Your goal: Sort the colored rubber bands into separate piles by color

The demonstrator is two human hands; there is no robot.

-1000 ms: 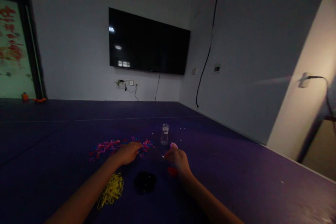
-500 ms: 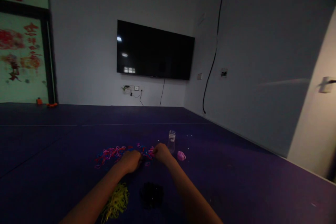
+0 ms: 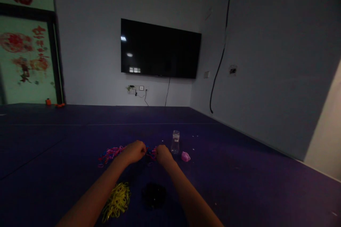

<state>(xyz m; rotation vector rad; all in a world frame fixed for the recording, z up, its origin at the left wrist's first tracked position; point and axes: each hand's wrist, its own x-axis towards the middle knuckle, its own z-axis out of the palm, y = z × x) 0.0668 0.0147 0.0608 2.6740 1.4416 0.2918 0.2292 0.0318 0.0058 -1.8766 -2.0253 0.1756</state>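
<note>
Small pink, red and blue rubber bands point(image 3: 110, 155) lie scattered on the dark purple surface, partly behind my forearm. My left hand point(image 3: 134, 151) is over them, thumb and fingers pinched together. Close by on the right, my right hand point(image 3: 163, 154) has its fingers closed at the edge of the pink and blue bands; whatever either hand pinches is too small to make out. A heap of yellow-green rubber bands point(image 3: 117, 200) sits beside my left forearm. Between my forearms is a pile of black bands point(image 3: 153, 195), dim in the shade.
Just past my right hand stands a clear open bottle point(image 3: 175, 143), with a pink cap point(image 3: 185, 156) beside it. Tiny white bits dot the surface nearby. At the back, a television point(image 3: 161, 49) hangs on the wall, and a black cable point(image 3: 218, 64) dangles on the right.
My left hand has lifted slightly away from the surface, up and forward. My right hand has stayed at nearly the same spot by the bands. The view has shifted slightly left.
</note>
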